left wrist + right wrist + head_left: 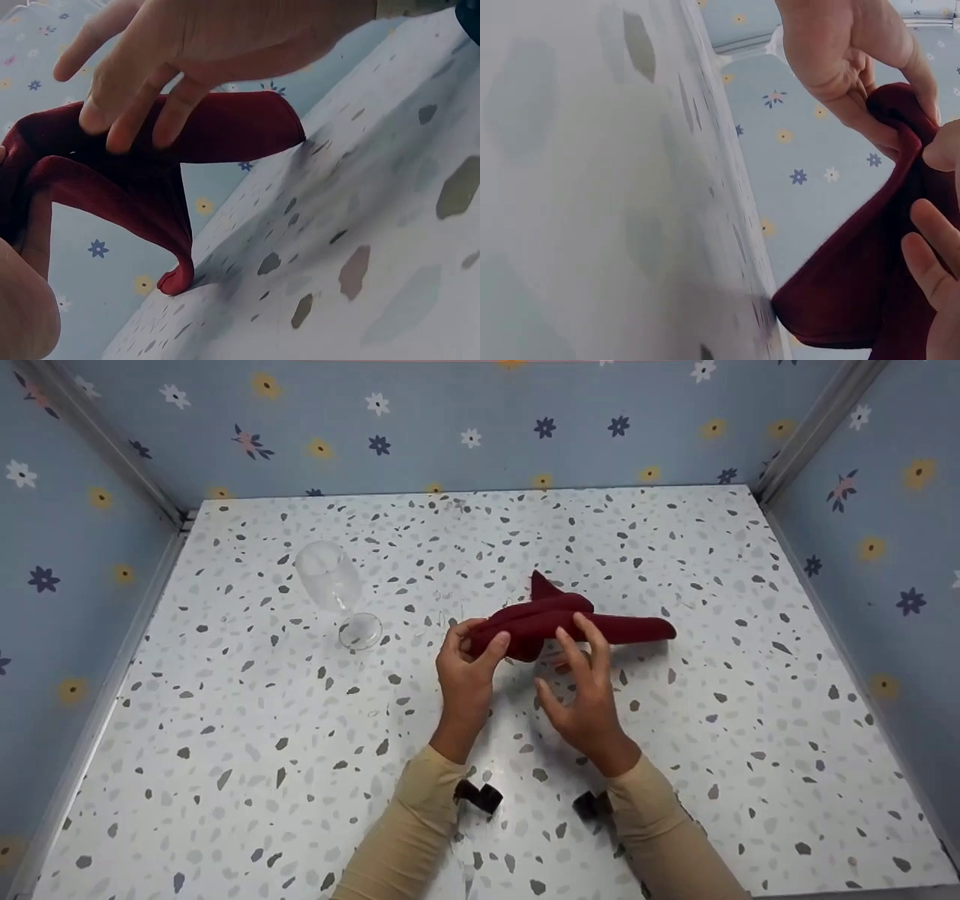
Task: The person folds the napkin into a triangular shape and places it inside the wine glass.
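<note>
Cloth [555, 622] is your reference, on the table [720, 780]. Your left hand [466, 671] is at its left end, your right hand [589, 705] at its near side. Glass [330, 579]: on the table, left of cloth, well apart. Back wall [450, 412]: behind cloth, beyond the table.

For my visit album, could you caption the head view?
A person's left grip holds a dark red cloth, a clear glass farther left on the speckled table.
</note>
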`<move>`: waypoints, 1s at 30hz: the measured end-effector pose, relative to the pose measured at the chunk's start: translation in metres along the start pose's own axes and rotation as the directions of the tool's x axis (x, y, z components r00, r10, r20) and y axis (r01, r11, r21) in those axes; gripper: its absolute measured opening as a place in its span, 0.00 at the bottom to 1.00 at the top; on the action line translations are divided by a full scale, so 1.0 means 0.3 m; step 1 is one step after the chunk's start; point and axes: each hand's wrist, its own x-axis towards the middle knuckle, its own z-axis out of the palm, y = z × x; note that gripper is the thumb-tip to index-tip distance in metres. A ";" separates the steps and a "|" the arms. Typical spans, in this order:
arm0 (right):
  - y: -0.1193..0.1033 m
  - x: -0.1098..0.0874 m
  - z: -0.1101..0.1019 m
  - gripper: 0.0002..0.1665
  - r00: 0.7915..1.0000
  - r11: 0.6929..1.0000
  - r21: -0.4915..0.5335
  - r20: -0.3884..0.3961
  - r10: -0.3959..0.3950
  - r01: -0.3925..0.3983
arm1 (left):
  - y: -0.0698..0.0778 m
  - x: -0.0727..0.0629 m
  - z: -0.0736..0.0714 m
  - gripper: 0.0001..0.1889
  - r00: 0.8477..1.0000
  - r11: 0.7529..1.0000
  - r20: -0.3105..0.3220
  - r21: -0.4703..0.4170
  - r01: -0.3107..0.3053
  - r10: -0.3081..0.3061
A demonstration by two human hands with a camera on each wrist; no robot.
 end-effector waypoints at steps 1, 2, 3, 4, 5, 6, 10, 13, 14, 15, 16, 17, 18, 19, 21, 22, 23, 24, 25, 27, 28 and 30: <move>-0.002 0.001 0.004 0.44 1.000 1.000 -0.006 0.015 0.003 -0.003 | 0.001 -0.002 0.002 0.21 1.000 1.000 0.000 -0.014 0.009 -0.009; -0.004 0.001 0.007 0.45 1.000 1.000 -0.003 0.030 0.006 -0.006 | 0.003 -0.004 0.004 0.21 1.000 0.999 0.001 -0.030 0.020 -0.020; -0.005 0.002 0.010 0.46 0.999 1.000 -0.003 0.043 0.007 -0.007 | 0.003 -0.006 0.006 0.22 1.000 0.998 0.002 -0.047 0.031 -0.030; -0.006 0.003 0.013 0.47 0.999 1.000 -0.001 0.054 0.010 -0.010 | 0.003 -0.008 0.007 0.22 0.999 0.997 0.002 -0.066 0.042 -0.042; -0.007 0.003 0.015 0.48 0.998 1.000 0.005 0.061 0.012 -0.013 | 0.005 -0.010 0.009 0.22 0.999 0.995 0.002 -0.082 0.052 -0.052; -0.007 0.002 0.016 0.48 0.998 1.000 0.005 0.065 0.017 -0.017 | 0.006 -0.011 0.010 0.22 0.998 0.994 -0.001 -0.095 0.059 -0.059; -0.013 -0.002 0.019 0.47 0.997 0.998 0.050 0.071 0.028 -0.032 | 0.010 -0.013 0.016 0.22 0.996 0.988 -0.019 -0.131 0.079 -0.082; -0.018 -0.005 0.025 0.46 0.997 0.987 0.155 0.074 0.025 -0.036 | 0.012 -0.015 0.021 0.21 0.993 0.981 -0.040 -0.167 0.103 -0.111; -0.020 -0.004 0.027 0.46 0.997 0.979 0.198 0.073 0.023 -0.037 | 0.012 -0.017 0.024 0.20 0.992 0.977 -0.046 -0.180 0.111 -0.121; -0.022 -0.003 0.030 0.46 0.997 0.972 0.234 0.070 0.023 -0.039 | 0.012 -0.018 0.027 0.20 0.990 0.973 -0.051 -0.198 0.119 -0.131; -0.025 -0.001 0.031 0.47 0.998 0.962 0.269 0.064 0.023 -0.039 | 0.015 -0.020 0.032 0.19 0.989 0.969 -0.053 -0.211 0.125 -0.139; -0.029 0.001 0.031 0.47 0.998 0.954 0.297 0.057 0.023 -0.039 | 0.017 -0.023 0.038 0.19 0.988 0.966 -0.054 -0.225 0.129 -0.145; -0.034 0.005 0.030 0.48 0.999 0.946 0.321 0.048 0.023 -0.037 | 0.019 -0.026 0.043 0.18 0.987 0.961 -0.052 -0.241 0.134 -0.151; -0.041 0.009 0.028 0.48 0.999 0.939 0.341 0.042 0.025 -0.037 | 0.021 -0.029 0.048 0.18 0.987 0.957 -0.049 -0.256 0.138 -0.156; -0.061 0.022 0.018 0.48 0.999 0.931 0.363 0.041 0.030 -0.043 | 0.024 -0.035 0.056 0.18 0.985 0.950 -0.040 -0.274 0.151 -0.168; -0.071 0.029 0.012 0.48 0.999 0.926 0.374 0.041 0.033 -0.046 | 0.024 -0.038 0.058 0.19 0.984 0.949 -0.034 -0.270 0.161 -0.176; -0.080 0.036 0.005 0.47 0.998 0.923 0.381 0.043 0.037 -0.051 | 0.024 -0.042 0.060 0.19 0.982 0.950 -0.027 -0.260 0.171 -0.184; -0.089 0.043 -0.003 0.46 0.998 0.921 0.384 0.045 0.044 -0.058 | 0.023 -0.045 0.060 0.20 0.981 0.952 -0.020 -0.247 0.181 -0.192; -0.095 0.049 -0.011 0.45 0.997 0.922 0.382 0.046 0.055 -0.068 | 0.022 -0.048 0.060 0.20 0.980 0.954 -0.012 -0.230 0.190 -0.198; -0.100 0.058 -0.026 0.44 0.996 0.919 0.383 0.045 0.083 -0.093 | 0.018 -0.053 0.058 0.21 0.978 0.962 0.009 -0.178 0.205 -0.206; -0.096 0.060 -0.033 0.43 0.994 0.916 0.387 0.043 0.097 -0.106 | 0.016 -0.055 0.057 0.22 0.978 0.966 0.023 -0.150 0.210 -0.209; -0.091 0.064 -0.048 0.42 0.991 0.915 0.383 0.040 0.124 -0.130 | 0.012 -0.057 0.056 0.22 0.976 0.971 0.056 -0.106 0.215 -0.210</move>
